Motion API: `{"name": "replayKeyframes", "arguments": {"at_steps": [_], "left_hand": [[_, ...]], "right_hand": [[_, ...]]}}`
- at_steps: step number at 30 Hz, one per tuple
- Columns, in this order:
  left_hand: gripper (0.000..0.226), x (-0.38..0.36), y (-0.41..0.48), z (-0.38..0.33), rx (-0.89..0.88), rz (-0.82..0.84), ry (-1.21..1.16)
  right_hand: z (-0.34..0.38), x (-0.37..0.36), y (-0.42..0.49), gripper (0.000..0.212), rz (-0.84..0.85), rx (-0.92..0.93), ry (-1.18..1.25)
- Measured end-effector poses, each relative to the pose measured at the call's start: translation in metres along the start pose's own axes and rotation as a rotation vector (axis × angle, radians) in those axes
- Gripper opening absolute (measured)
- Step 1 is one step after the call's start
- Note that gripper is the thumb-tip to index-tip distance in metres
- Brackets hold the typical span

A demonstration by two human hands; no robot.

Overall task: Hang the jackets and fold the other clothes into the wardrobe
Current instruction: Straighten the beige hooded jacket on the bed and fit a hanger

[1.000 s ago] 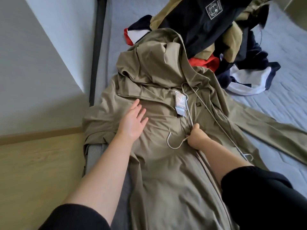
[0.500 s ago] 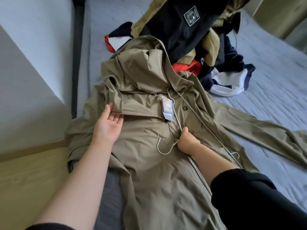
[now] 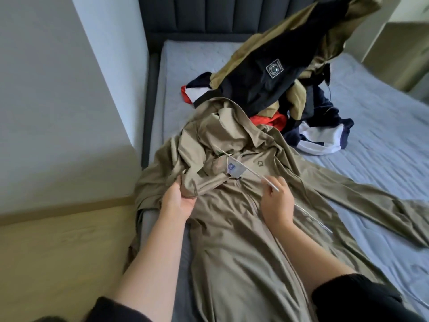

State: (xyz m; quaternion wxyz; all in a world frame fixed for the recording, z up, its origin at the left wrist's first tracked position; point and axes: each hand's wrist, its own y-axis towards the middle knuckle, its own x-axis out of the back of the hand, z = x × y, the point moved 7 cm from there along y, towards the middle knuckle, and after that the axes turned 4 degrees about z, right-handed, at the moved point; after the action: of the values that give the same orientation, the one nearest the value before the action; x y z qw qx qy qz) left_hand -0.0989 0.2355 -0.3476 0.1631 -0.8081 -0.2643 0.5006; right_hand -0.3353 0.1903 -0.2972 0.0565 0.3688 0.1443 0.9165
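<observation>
**Spotter:** Your left grip (image 3: pixel 177 198) pinches a fold of the khaki jacket (image 3: pixel 232 263) near one shoulder, at about ten o'clock from the chest, and holds it up off the bed (image 3: pixel 383 147). Your right grip (image 3: pixel 276 203) is curled round the thin wire of the hanger (image 3: pixel 270 184), at about two o'clock from the chest. The jacket lies front-up with its hood toward twelve.

**Coach:** The wire is your risk, I'd judge. The fabric looks thin and slippery. If you push the hanger's arm under that lifted flap at a slant, it may snag the lining or catch the hang tag (image 3: pixel 235 169) lying just beside it. It could also slide back out of the shoulder once you lift.

**Spotter:** Mind the pile of clothes (image 3: pixel 274 84) at one o'clock too. It touches the hood, so raising the jacket could drag pieces along. The sleeve stretched toward four o'clock may trail and catch on the bedding.

**Coach:** Some things you can't read from here. The hanger's hook doesn't show, and the wire's far end vanishes among the collar folds at eleven o'clock. You can't tell whether the zip is done up. The hem is cut off at six o'clock, and no wardrobe is in view.
</observation>
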Motion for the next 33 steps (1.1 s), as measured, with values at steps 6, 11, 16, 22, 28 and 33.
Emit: {"name": "replayKeyframes", "arguments": {"at_steps": [6, 11, 16, 22, 28, 33], "left_hand": [[0.040, 0.025, -0.020, -0.013, -0.039, -0.086, -0.028], [0.042, 0.029, -0.028, -0.023, -0.081, -0.030, -0.078], [0.035, 0.010, -0.032, -0.019, -0.055, 0.176, -0.053], [0.033, 0.004, -0.029, -0.030, -0.079, 0.257, -0.067], [0.037, 0.014, -0.021, -0.040, -0.094, 0.203, -0.053], [0.033, 0.008, -0.024, -0.037, -0.070, 0.240, -0.068]], "right_hand": [[0.046, 0.030, 0.020, 0.023, -0.026, 0.079, -0.061], [0.073, 0.032, 0.026, 0.022, 0.014, 0.158, -0.185], [0.092, 0.021, 0.026, 0.027, 0.087, 0.183, -0.220], [0.100, 0.039, 0.039, 0.041, 0.009, 0.164, -0.110], [0.080, 0.050, 0.050, 0.027, -0.006, 0.046, -0.087], [0.089, 0.031, 0.046, 0.030, 0.032, 0.109, -0.165]]}}
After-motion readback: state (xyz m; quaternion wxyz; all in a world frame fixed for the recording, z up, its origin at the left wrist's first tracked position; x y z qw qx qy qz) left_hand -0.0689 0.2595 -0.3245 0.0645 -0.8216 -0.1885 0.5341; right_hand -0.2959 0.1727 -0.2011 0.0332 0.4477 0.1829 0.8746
